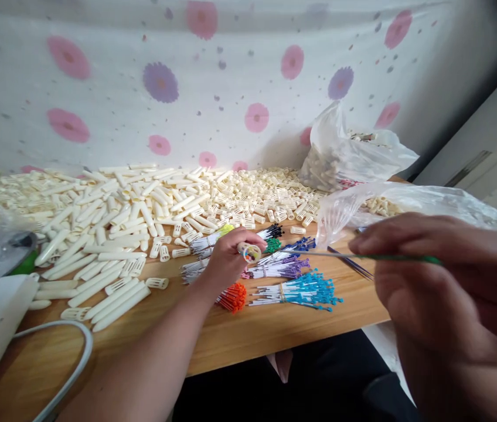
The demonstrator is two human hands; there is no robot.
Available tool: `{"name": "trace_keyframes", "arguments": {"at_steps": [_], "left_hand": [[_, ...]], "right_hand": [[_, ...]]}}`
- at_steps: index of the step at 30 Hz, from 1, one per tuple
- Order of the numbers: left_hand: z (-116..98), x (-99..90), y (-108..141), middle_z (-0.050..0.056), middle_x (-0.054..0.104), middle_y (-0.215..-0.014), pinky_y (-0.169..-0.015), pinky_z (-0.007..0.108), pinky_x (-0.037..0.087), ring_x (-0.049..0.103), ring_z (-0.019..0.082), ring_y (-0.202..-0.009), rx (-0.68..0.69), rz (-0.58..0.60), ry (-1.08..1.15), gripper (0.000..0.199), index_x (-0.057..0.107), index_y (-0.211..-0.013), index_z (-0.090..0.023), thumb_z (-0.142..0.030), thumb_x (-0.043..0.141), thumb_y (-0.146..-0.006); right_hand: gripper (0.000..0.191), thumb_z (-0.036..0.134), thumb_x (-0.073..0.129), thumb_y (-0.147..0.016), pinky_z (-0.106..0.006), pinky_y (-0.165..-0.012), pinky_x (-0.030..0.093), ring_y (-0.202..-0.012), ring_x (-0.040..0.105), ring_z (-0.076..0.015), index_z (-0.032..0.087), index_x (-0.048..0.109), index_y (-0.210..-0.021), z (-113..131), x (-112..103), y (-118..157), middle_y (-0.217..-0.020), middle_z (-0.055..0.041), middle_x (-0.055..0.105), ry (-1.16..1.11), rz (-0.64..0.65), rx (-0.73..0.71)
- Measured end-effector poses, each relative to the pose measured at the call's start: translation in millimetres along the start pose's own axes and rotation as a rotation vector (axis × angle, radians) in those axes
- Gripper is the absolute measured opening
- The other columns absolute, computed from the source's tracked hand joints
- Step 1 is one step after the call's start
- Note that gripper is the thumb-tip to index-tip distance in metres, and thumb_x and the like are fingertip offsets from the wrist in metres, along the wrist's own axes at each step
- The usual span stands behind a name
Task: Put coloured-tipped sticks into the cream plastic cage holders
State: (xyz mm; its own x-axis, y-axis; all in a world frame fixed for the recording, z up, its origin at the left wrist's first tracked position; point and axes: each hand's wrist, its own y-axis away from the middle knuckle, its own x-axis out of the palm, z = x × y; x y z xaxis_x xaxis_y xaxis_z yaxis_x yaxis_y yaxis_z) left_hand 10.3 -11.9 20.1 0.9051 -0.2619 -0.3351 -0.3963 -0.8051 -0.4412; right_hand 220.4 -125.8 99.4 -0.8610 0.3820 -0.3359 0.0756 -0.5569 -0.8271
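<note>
My left hand (224,258) is closed around a cream pen barrel (249,252), its open end facing me with small coloured bits inside. At the right, my right hand (437,299), close to the camera and blurred, pinches a thin pen refill (407,258) with a green end. Its slender shaft points left toward the barrel, and I cannot tell whether they touch. Around my left hand lie bundles of similar refills: light blue (296,290), purple (277,268), dark blue (303,244), orange (233,297), green (272,245), black (273,231) and yellow (224,230).
Loose cream barrels (112,217) and slotted cream pieces (248,193) cover the back and left of the wooden table (231,346). Plastic bags (336,152) with parts stand back right. Tweezers-like metal tool (351,264) lies near the right refills. A white cable (85,346) curves front left.
</note>
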Motion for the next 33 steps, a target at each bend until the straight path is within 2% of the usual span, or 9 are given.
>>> {"name": "trace_keyframes", "arguments": {"at_steps": [1,4,12,19,22,26,29,31,33], "left_hand": [[1.1,-0.1,0.0,0.003,0.068,-0.078,-0.075,0.029,0.049,0.062,0.016,-0.076,0.012,0.004,-0.002,0.01,0.069,-0.075,-0.018,-0.026,0.065,-0.079],[2.4,-0.1,0.6,0.002,0.066,-0.077,-0.072,0.027,0.048,0.061,0.015,-0.074,0.016,0.024,-0.004,0.009,0.068,-0.074,-0.018,-0.022,0.063,-0.08],[-1.8,0.2,0.8,0.001,0.062,-0.073,-0.07,0.028,0.046,0.058,0.015,-0.072,0.007,0.071,-0.041,0.011,0.067,-0.072,-0.017,-0.02,0.059,-0.079],[4.3,1.0,0.4,0.0,0.058,-0.069,-0.066,0.027,0.042,0.054,0.014,-0.069,0.025,0.073,-0.045,0.014,0.067,-0.07,-0.017,-0.026,0.061,-0.079],[4.6,-1.8,0.5,0.001,0.059,-0.074,-0.07,0.028,0.042,0.054,0.016,-0.075,0.073,0.082,-0.087,0.015,0.067,-0.077,-0.018,-0.032,0.063,-0.08],[0.3,-6.4,1.5,0.005,0.059,-0.096,-0.079,0.032,0.045,0.054,0.021,-0.092,0.082,0.162,-0.118,0.033,0.065,-0.1,-0.021,-0.045,0.065,-0.078],[-2.1,-7.7,3.0,0.007,0.056,-0.109,-0.082,0.034,0.046,0.052,0.022,-0.1,0.077,0.277,-0.084,0.043,0.059,-0.116,-0.024,-0.053,0.048,-0.087],[-2.0,-6.5,3.8,0.008,0.055,-0.107,-0.082,0.034,0.046,0.052,0.022,-0.1,0.064,0.292,-0.085,0.043,0.059,-0.117,-0.024,-0.052,0.038,-0.092],[-0.4,-3.9,3.9,0.007,0.055,-0.101,-0.084,0.035,0.046,0.052,0.022,-0.098,0.072,0.255,-0.113,0.044,0.061,-0.111,-0.022,-0.053,0.035,-0.092]], "right_hand": [[0.016,0.018,0.061,-0.079,-0.032,-0.073,0.055,-0.084,0.066,-0.0184,0.03,0.063,-0.091,9.9,-5.1,-1.8,-0.085,-0.0021,0.069,0.049,0.118,-0.021],[0.017,0.019,0.059,-0.08,-0.031,-0.073,0.056,-0.082,0.067,-0.0177,0.029,0.063,-0.094,25.7,-3.7,-5.7,-0.087,-0.0031,0.071,0.143,0.274,-0.096],[0.031,0.006,0.059,-0.075,-0.031,-0.072,0.056,-0.084,0.068,-0.0177,0.027,0.06,-0.097,6.8,39.8,-8.0,-0.091,-0.0042,0.071,0.11,0.22,-0.267],[0.026,0.001,0.059,-0.077,-0.032,-0.069,0.055,-0.081,0.065,-0.0174,0.016,0.059,-0.098,-5.3,54.2,-3.2,-0.087,-0.0096,0.068,0.105,0.156,-0.28],[0.021,0.003,0.059,-0.079,-0.031,-0.068,0.053,-0.081,0.062,-0.0165,0.014,0.062,-0.096,-15.2,60.8,2.9,-0.09,-0.0093,0.065,0.177,0.149,-0.223],[0.019,0.003,0.059,-0.08,-0.03,-0.069,0.051,-0.083,0.057,-0.015,0.014,0.065,-0.095,-28.2,62.0,12.1,-0.091,-0.0084,0.059,0.223,0.092,-0.135],[0.015,0.004,0.063,-0.077,-0.028,-0.066,0.048,-0.081,0.054,-0.0142,0.015,0.065,-0.087,-33.3,56.4,15.5,-0.086,-0.0056,0.054,0.253,0.015,-0.13],[0.013,0.005,0.065,-0.076,-0.029,-0.067,0.047,-0.079,0.053,-0.0142,0.015,0.064,-0.083,-34.7,53.2,15.5,-0.085,-0.0048,0.053,0.277,0.016,-0.127],[0.011,0.006,0.065,-0.077,-0.03,-0.069,0.047,-0.079,0.054,-0.0145,0.015,0.064,-0.082,-35.6,52.7,14.7,-0.085,-0.0047,0.054,0.281,0.049,-0.105]]}}
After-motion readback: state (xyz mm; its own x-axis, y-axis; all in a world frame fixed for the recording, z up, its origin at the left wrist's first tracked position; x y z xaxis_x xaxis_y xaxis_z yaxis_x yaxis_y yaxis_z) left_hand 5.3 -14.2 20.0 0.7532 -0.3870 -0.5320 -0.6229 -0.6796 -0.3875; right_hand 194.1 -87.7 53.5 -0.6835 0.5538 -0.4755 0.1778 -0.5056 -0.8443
